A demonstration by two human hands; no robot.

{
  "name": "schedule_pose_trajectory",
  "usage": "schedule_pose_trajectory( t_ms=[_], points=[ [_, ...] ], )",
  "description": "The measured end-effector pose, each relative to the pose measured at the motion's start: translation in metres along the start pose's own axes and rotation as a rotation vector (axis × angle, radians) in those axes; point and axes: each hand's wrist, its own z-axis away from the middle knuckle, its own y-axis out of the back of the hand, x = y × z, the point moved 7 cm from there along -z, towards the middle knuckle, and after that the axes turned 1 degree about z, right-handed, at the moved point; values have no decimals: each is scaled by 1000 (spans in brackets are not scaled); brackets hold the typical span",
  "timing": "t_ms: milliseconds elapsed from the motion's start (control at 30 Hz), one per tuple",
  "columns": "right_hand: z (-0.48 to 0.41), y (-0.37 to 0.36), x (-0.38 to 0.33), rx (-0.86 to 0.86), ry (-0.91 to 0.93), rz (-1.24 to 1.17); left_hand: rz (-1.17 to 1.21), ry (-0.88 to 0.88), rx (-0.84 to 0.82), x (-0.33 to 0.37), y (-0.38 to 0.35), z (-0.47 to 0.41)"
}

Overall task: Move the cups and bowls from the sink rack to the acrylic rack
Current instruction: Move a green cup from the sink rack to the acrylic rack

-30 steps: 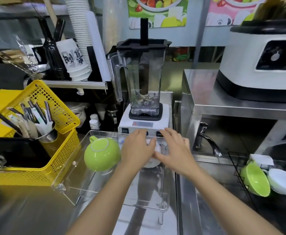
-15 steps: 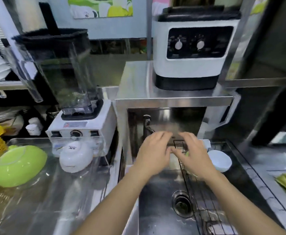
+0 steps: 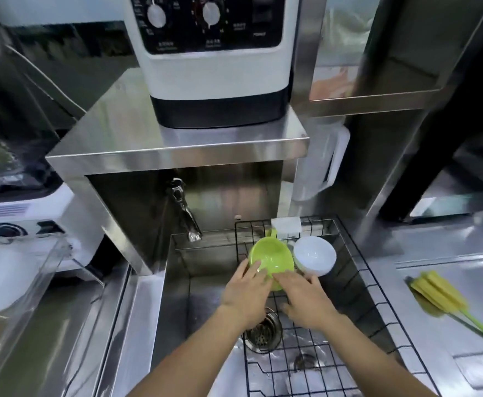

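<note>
A green bowl (image 3: 272, 255) leans on its side at the far end of the black wire sink rack (image 3: 357, 282), with a white bowl (image 3: 314, 255) tilted against its right. A green handle (image 3: 272, 232) pokes up behind the green bowl. My left hand (image 3: 246, 296) pinches the green bowl's near left rim, thumb outside and fingers inside. My right hand (image 3: 306, 302) lies over the bowl's near lower rim, beside the white bowl. The bowl still rests in the rack. The clear acrylic rack (image 3: 34, 276) is at the left edge, with something white blurred inside.
A faucet (image 3: 183, 207) juts out over the steel sink, whose drain (image 3: 263, 333) sits under my wrists. A steel shelf carrying a white machine (image 3: 214, 61) overhangs the sink. A blender base (image 3: 19, 219) stands left; a yellow brush (image 3: 438, 293) lies right.
Both hands left the white cup in the acrylic rack, swung right over the sink and came down onto the green bowl in the sink rack. My view turned right with them.
</note>
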Motion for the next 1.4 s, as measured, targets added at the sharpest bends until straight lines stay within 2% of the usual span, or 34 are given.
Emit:
schedule_pose_trajectory(
  t_ms=[133,300,367,467,533,667,733,900,1033,1167,1267,1400],
  points=[
    [-1,-11,11,68,52,94,-65,51,3,5,3,-7],
    [-4,-20,20,45,47,272,-159,74,-1,9,8,-14],
    [-3,-17,17,69,66,298,-108,57,34,10,10,-14],
    [2,-10,16,76,64,230,-116,-42,136,16,20,-6],
    [8,-3,16,59,98,68,-67,-90,238,16,24,2],
    [24,26,26,102,57,-284,210,-105,157,14,32,14],
    [32,42,29,76,19,-447,388,-58,102,10,39,20],
    [43,95,6,95,38,-729,920,48,138,-1,74,50],
    [49,139,-37,218,102,-835,1355,104,298,-25,98,79],
    [53,163,-92,305,195,-930,1694,172,490,-56,115,120],
    [51,173,-136,370,283,-988,1869,211,592,-82,126,155],
    [46,173,-206,321,452,-1027,1993,239,712,-120,139,208]
  ],
)
